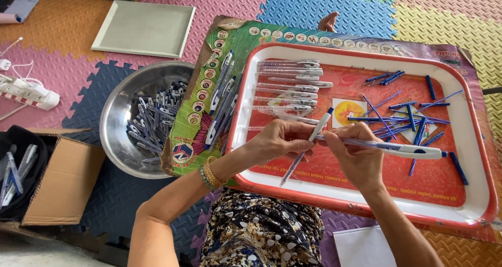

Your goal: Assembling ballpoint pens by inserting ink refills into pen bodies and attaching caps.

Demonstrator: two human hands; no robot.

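My left hand (280,140) pinches a thin pen barrel (308,144) that slants down to the left over the red tray (366,194). A white and blue pen (402,150) lies sideways in my right hand (355,160), its blue tip pointing right. The two hands meet over the tray's near middle. Several clear pen barrels (290,84) lie in rows at the tray's far left. Loose blue refills and caps (402,118) are scattered at its right.
A metal bowl (117,115) with several blue and white pen parts sits left of the tray. Finished pens (222,100) lie on a green printed board. A cardboard box (63,181), a power strip (29,92) and a grey square tile (146,29) rest on foam mats.
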